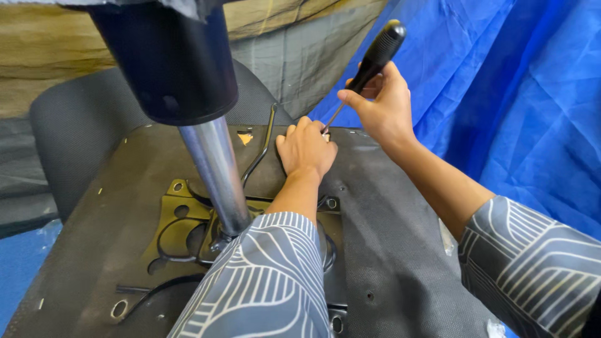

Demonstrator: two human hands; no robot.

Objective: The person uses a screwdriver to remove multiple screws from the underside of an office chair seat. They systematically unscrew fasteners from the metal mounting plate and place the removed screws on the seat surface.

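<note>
seat underside (388, 238), screwdriver (375, 59) tip hidden

A makeshift furniture repair or assembly workshop.

An upturned office chair seat (388, 250) is seen with its black metal mechanism plate (181, 231) and chrome gas-lift column (216, 175) exposed; a blue tarpaulin (519, 94) is draped along the right edge, and grey and tan sheeting (307, 50) is hung behind.
</note>
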